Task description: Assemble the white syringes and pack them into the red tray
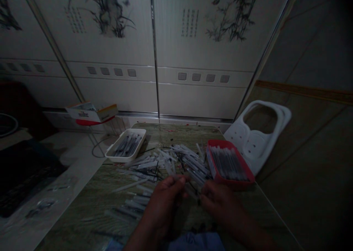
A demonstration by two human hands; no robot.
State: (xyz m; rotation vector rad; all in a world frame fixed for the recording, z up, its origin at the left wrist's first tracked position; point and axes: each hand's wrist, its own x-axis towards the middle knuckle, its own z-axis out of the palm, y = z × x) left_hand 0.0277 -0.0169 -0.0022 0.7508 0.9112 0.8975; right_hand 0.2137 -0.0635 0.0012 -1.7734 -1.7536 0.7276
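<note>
In the dim head view, my left hand (168, 192) is closed in a pinch near the table's middle, thumb against the fingers. My right hand (216, 197) is also closed, its fingertips a short way to the right. Between the two runs a slim translucent pen (192, 191) with dark parts, its ends partly covered by the fingers. Just beyond my hands lies a loose heap of clear and black pens (190, 159). Several more pen barrels (135, 203) lie in a rough row beside my left wrist.
A white tray (109, 155) holding pens stands at the back left, and a red basket (250, 175) packed with pens is at the right. Behind that basket leans a white plastic chair (260, 144). An open carton (92, 113) rests on a red stool at the left.
</note>
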